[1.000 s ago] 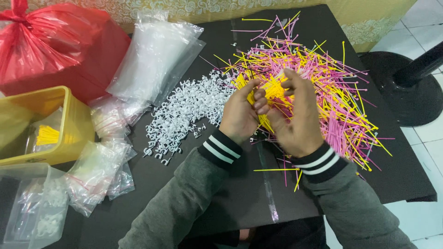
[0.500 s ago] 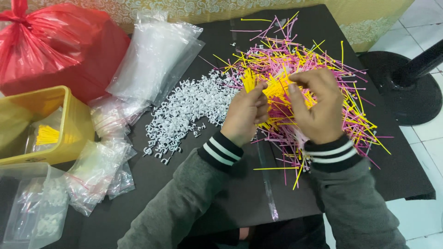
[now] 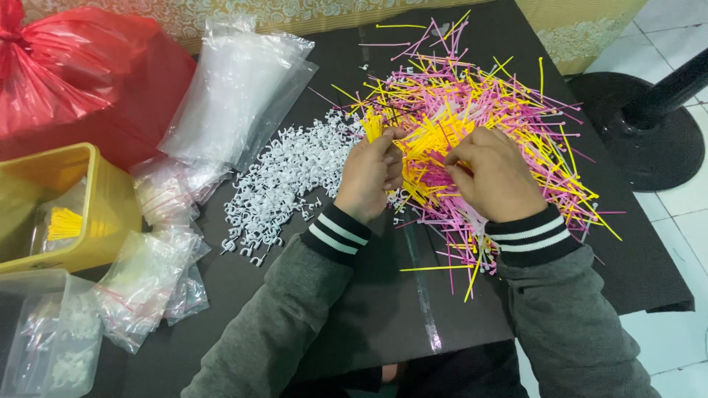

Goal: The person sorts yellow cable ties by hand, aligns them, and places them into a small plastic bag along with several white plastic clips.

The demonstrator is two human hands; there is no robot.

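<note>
- The left hand (image 3: 371, 175) has its fingers curled shut around a small bunch of thin yellow plastic cable ties (image 3: 371, 125), held upright over the dark desk (image 3: 383, 309).
- The right hand (image 3: 493, 173) rests on the big loose heap of pink and yellow cable ties (image 3: 472, 110), fingers bent down into it; whether they pinch a tie I cannot tell.
- Just left of the hands lies a pile of small white plastic clips (image 3: 284, 180).
- Further left sit clear plastic bags (image 3: 236, 92), some small ones filled (image 3: 144, 284), a yellow plastic tub (image 3: 110, 214) with a yellow bundle inside, and a red plastic bag (image 3: 81, 66).
- Judging by this, a few packets look done, while most ties and clips remain loose, so much sorting seems left.
</note>
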